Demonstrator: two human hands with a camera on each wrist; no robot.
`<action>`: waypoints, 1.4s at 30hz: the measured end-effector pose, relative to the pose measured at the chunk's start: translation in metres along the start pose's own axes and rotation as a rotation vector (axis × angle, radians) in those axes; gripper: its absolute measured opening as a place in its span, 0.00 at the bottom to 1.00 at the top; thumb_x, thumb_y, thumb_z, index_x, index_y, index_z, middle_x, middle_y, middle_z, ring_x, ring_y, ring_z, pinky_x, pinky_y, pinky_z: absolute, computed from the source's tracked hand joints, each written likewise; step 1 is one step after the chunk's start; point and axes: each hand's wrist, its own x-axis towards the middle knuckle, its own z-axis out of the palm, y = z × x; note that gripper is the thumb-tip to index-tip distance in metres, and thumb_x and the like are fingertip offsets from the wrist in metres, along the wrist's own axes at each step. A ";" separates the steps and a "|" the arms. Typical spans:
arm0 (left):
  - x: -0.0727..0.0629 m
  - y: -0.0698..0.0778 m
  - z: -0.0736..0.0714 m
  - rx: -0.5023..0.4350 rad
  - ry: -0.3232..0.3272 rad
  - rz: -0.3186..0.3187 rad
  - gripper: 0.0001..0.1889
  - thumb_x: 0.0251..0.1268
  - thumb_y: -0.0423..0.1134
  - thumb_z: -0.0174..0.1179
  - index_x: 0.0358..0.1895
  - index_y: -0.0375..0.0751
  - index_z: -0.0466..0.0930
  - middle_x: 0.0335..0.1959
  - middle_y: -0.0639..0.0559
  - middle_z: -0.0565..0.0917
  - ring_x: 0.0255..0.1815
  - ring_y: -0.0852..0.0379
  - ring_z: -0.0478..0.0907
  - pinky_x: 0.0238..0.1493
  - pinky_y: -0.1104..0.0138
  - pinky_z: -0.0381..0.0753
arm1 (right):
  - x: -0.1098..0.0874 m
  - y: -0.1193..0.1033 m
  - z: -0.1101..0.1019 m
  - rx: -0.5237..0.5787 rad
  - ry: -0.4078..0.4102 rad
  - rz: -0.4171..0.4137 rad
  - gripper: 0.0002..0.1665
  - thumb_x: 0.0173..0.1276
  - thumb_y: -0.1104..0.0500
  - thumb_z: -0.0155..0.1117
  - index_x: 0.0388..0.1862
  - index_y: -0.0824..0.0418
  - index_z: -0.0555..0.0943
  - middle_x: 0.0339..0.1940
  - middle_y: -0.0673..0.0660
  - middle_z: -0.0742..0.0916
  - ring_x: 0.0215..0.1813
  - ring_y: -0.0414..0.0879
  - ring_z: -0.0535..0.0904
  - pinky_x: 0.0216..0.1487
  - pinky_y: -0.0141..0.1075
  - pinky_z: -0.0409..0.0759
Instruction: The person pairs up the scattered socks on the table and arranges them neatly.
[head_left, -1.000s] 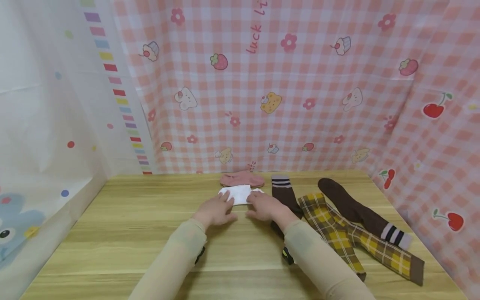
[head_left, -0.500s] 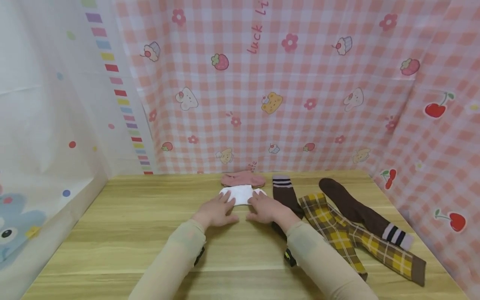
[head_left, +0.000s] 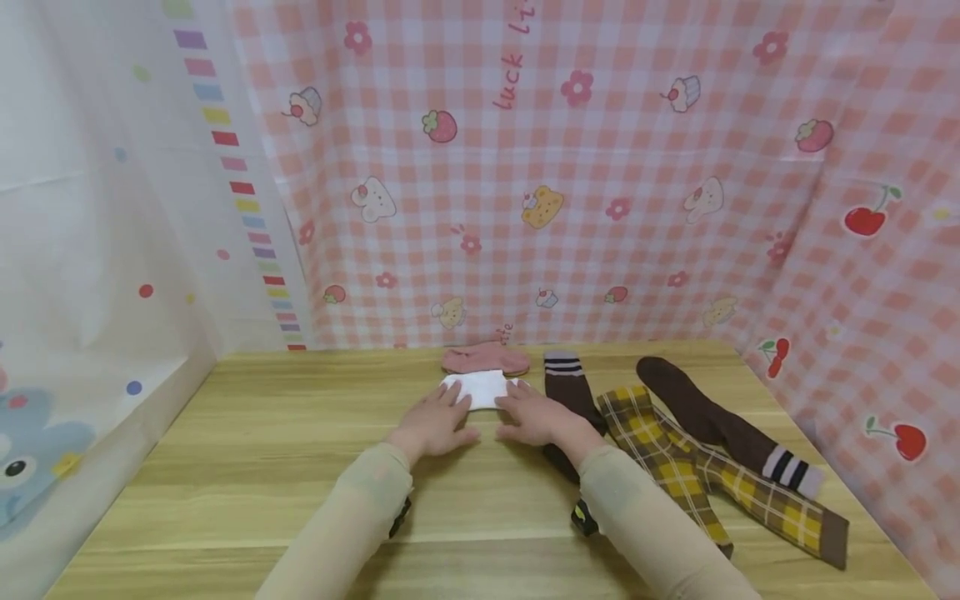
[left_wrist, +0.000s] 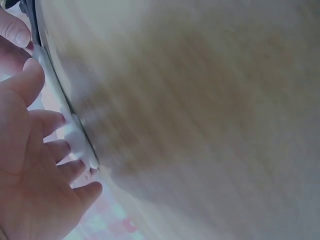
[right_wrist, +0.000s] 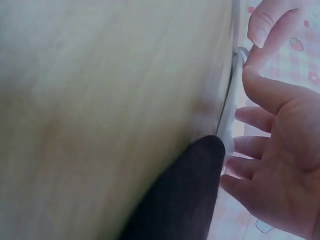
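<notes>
A white sock [head_left: 482, 389] lies flat near the back of the table, in front of a pair of pink socks [head_left: 487, 357]. My left hand [head_left: 435, 422] rests its fingertips on the sock's left end, fingers spread and relaxed. On its right end lie the fingertips of my right hand [head_left: 536, 417], the thumb pointing inward. Both wrist views show the fingers loosely extended at the white sock's edge, with neither hand gripping it. In the right wrist view the toe of a dark brown sock [right_wrist: 185, 195] sits below that hand.
Right of the hands a dark brown striped sock [head_left: 566, 385] runs partly under my right forearm. Two yellow-brown plaid socks [head_left: 682, 475] and another dark brown sock [head_left: 690, 400] lie farther right. A pink checked cloth [head_left: 480, 167] hangs behind the wooden table [head_left: 247, 467].
Both hands stay almost in place on the white sock. The right wrist has edged slightly to the right, and its fingers cover a little more of the sock's right end.
</notes>
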 end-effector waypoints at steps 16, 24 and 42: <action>-0.014 0.015 -0.011 0.035 0.181 0.059 0.34 0.72 0.58 0.53 0.72 0.38 0.67 0.75 0.34 0.60 0.76 0.36 0.54 0.71 0.42 0.56 | -0.023 0.016 -0.013 -0.090 0.285 -0.177 0.32 0.70 0.53 0.66 0.66 0.70 0.73 0.66 0.69 0.76 0.69 0.64 0.69 0.70 0.54 0.63; -0.024 0.019 -0.012 0.061 0.273 0.095 0.32 0.71 0.56 0.57 0.68 0.36 0.71 0.69 0.33 0.68 0.71 0.36 0.63 0.69 0.43 0.61 | -0.044 0.024 -0.022 -0.052 0.361 -0.166 0.31 0.69 0.53 0.67 0.67 0.66 0.74 0.62 0.65 0.80 0.65 0.61 0.73 0.67 0.55 0.67; -0.041 0.038 -0.012 -0.002 0.352 0.152 0.31 0.69 0.53 0.61 0.66 0.34 0.72 0.65 0.34 0.73 0.66 0.37 0.69 0.66 0.44 0.66 | -0.078 0.042 -0.033 -0.029 0.442 -0.159 0.30 0.69 0.57 0.68 0.67 0.66 0.74 0.61 0.65 0.80 0.62 0.62 0.76 0.61 0.55 0.73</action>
